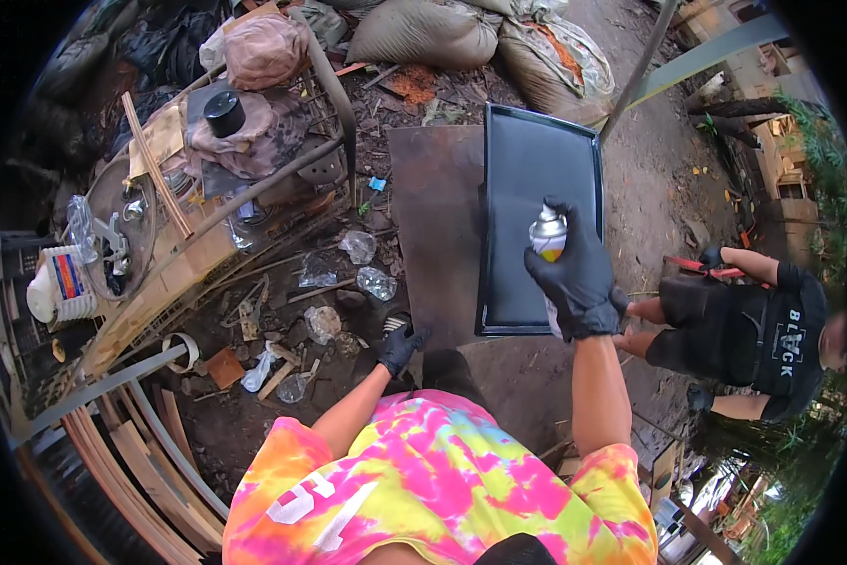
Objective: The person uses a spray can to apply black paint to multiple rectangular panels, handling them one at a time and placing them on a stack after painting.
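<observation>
My right hand (579, 282), in a black glove, is wrapped round a spray can (549, 228) with a silver top and a yellow and white body. A finger lies at the can's nozzle. Below the can is a black, shallow rectangular panel with a raised rim (488, 217), its surface smooth and slightly glossy. My left hand (402, 349), also gloved in black, rests low near my knee with its fingers partly spread and nothing seen in it. A small striped thing (394, 323) shows just beyond its fingers; its kind is unclear.
The panel lies partly over a flat brown sheet (433, 217). At left stands a metal-framed rack (348, 122) with a black cap-like cylinder (224, 113) on cloth. Full sacks (428, 36) line the back. A person in black (772, 330) stands at right, holding a red tool (692, 266). Crumpled plastic (358, 247) litters the ground.
</observation>
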### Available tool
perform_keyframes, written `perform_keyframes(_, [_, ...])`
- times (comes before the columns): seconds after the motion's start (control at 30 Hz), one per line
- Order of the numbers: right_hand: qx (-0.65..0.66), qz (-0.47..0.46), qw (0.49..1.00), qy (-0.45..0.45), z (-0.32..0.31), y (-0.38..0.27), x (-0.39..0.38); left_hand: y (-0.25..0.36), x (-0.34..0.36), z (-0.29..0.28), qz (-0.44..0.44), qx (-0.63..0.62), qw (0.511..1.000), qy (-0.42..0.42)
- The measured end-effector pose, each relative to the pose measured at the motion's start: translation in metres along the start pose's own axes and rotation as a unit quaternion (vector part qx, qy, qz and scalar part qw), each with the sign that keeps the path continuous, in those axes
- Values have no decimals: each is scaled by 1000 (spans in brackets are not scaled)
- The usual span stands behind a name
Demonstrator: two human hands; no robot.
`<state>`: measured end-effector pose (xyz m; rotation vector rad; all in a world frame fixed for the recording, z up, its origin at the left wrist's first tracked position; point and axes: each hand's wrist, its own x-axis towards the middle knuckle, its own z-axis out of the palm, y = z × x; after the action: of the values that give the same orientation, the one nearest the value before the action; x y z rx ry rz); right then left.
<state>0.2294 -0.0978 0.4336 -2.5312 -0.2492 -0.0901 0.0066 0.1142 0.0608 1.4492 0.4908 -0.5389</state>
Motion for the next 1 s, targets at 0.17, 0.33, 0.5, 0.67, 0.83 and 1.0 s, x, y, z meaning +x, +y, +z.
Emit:
perform_keyframes(0.17, [0, 30, 999, -18, 8, 7, 56, 25, -12, 5, -31, -8, 999, -4])
perform_keyframes(0.33, [-82, -112, 987, 83, 22, 13, 114, 17, -13, 11, -34, -61, 998, 3])
perform_keyframes(0.5, [-38, -45, 994, 95, 10, 4, 160, -14, -1, 10, -28, -42, 999, -5])
perform_keyframes(0.67, [391, -52, 909, 132, -66, 14, 123, -38, 17, 1, -38, -32, 998, -40])
perform_keyframes(0.83, [423, -52, 798, 427, -220, 61, 13, -16, 12, -6, -21, -90, 993, -74])
perform_keyframes(1.0, [405, 12, 799, 445, -164, 75, -118, 1, 6, -6, -32, -38, 994, -97])
